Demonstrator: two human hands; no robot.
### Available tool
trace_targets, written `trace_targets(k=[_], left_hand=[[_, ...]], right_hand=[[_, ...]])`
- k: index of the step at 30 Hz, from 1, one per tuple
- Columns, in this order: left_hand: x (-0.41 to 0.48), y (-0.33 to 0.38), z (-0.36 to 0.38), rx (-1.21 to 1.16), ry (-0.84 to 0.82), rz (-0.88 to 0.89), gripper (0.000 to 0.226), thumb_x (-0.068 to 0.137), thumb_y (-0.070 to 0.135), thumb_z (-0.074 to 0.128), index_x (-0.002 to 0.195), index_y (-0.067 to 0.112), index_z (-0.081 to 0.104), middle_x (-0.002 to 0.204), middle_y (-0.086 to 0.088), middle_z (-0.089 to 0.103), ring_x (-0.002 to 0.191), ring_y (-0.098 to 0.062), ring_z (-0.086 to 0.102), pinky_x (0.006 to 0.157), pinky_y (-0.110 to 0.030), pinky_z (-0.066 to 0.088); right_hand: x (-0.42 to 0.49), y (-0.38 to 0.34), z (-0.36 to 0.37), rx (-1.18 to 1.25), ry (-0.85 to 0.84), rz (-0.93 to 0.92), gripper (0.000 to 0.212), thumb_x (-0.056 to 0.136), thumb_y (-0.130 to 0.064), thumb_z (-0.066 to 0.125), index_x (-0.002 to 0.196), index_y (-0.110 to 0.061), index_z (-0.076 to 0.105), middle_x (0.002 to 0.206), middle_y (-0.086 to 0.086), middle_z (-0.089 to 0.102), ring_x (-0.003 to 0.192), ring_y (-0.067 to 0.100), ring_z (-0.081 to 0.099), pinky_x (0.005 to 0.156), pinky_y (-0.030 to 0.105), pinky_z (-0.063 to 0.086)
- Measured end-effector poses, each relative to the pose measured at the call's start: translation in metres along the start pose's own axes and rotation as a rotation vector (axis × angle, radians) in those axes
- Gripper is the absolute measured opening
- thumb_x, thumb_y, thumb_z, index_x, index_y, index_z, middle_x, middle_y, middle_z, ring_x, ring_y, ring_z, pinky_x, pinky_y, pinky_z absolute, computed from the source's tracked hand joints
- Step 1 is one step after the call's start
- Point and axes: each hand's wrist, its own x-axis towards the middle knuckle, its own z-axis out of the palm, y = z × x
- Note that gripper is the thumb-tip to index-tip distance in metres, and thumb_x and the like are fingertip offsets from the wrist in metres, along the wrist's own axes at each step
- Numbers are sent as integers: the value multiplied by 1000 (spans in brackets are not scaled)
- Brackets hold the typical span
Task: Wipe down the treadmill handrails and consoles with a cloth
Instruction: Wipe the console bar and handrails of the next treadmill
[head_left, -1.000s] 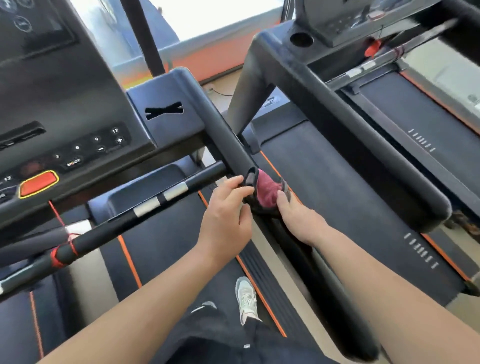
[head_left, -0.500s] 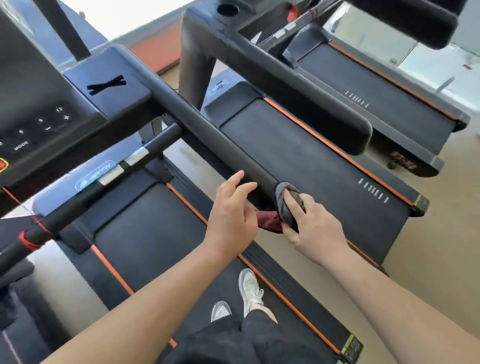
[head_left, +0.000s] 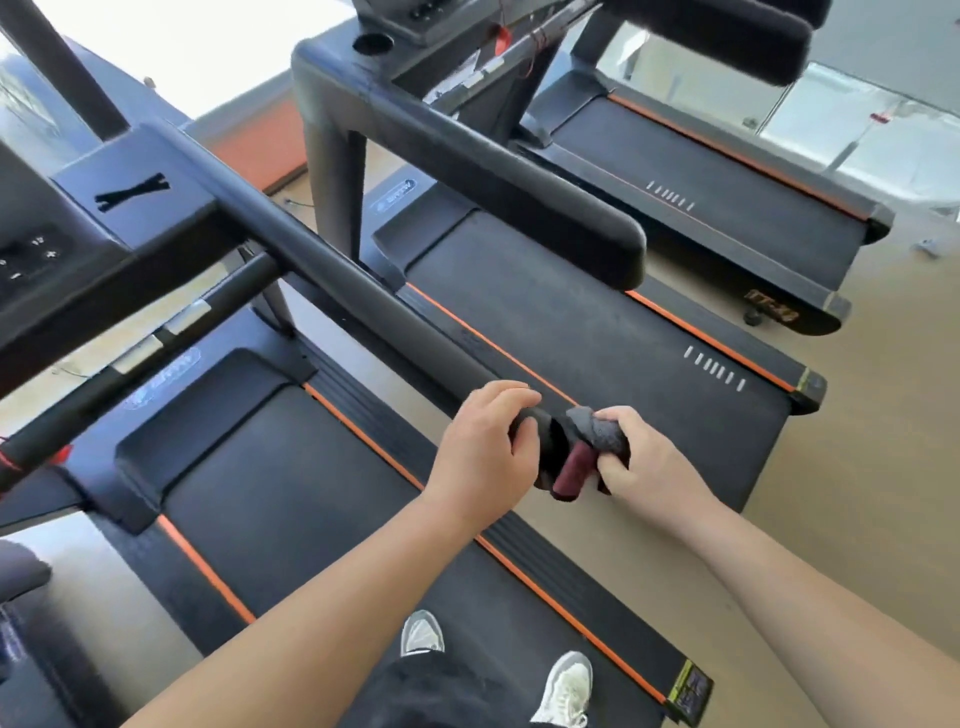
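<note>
A black padded handrail (head_left: 332, 260) runs from the console (head_left: 36, 244) at the left down to its near end in the middle of the view. My left hand (head_left: 483, 452) curls around that near end. Right beside it, my right hand (head_left: 631, 457) grips a bunched dark grey and maroon cloth (head_left: 587, 447), which is pressed against the tip of the rail. A thinner black crossbar (head_left: 156, 338) with silver sensor patches runs below the console.
I stand on the belt (head_left: 291, 493) of the near treadmill, my shoes (head_left: 566, 686) visible at the bottom. A second treadmill (head_left: 597, 322) with its own handrail (head_left: 519, 192) stands to the right, and a third (head_left: 727, 192) lies beyond. Tan floor spreads at the right.
Both hands and the cloth have slid down the handrail from near the crossbar to its near end. The view has swung right, away from the console.
</note>
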Motion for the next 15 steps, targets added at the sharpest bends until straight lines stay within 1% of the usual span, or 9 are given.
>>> trace_targets(k=[1,3,5,7,9,11,12,14,15], left_hand=[[3,12,9,-48,-54,-31,30,91,22,63,120,20,69,121,10,66,112,-11,61,99,-35,51],[12,41,29,-186,-125,-159,29,89,35,70,118,29,68,107,16,71,101,-6,67,93,-36,55],[19,70,48,-315,-81,-265,27,87,35,77,112,34,69,95,16,74,91,-1,69,89,-31,57],[28,89,66,-328,-14,-289,25,87,31,79,110,33,71,89,13,74,85,-3,69,83,-25,56],[34,99,80,-362,3,-323,19,90,27,76,107,34,72,83,8,73,78,-13,70,76,-30,57],[39,109,95,-382,-10,-351,12,93,24,70,100,32,73,79,2,74,75,-21,70,71,-34,56],[41,113,101,-350,-22,-367,9,93,24,69,97,31,73,79,2,74,76,-19,71,72,-32,57],[49,122,109,-332,-57,-452,5,86,29,72,91,28,73,81,5,75,79,-14,71,78,-31,58],[58,127,111,-368,-74,-519,11,80,31,73,88,24,72,81,4,75,78,-14,70,78,-33,57]], right_hand=[[4,-6,-11,93,-2,-10,35,91,-13,58,114,-39,53,98,-13,69,84,4,67,78,25,52],[8,-13,-36,264,-33,-33,37,89,-9,63,119,-31,60,102,-11,72,89,-1,68,76,13,52],[8,-6,-63,411,-118,-49,48,81,-8,63,126,-25,61,110,-8,74,100,4,70,81,16,55],[10,11,-86,528,-199,-58,64,69,-13,58,131,-25,61,116,0,74,109,15,69,87,31,55],[15,28,-104,614,-235,-42,80,60,-21,59,140,-26,59,128,1,71,122,19,64,101,40,49],[21,39,-122,650,-221,-20,90,62,-21,58,151,-24,50,145,-6,60,135,10,54,116,35,40],[26,41,-130,662,-225,-30,89,66,-18,55,154,-22,45,149,-12,55,138,2,49,119,30,35],[36,42,-146,670,-252,-80,86,70,-14,51,155,-22,44,146,-23,52,136,-10,45,120,25,31],[44,43,-152,658,-265,-105,83,71,-14,51,154,-23,46,146,-24,53,136,-11,45,120,25,31]])
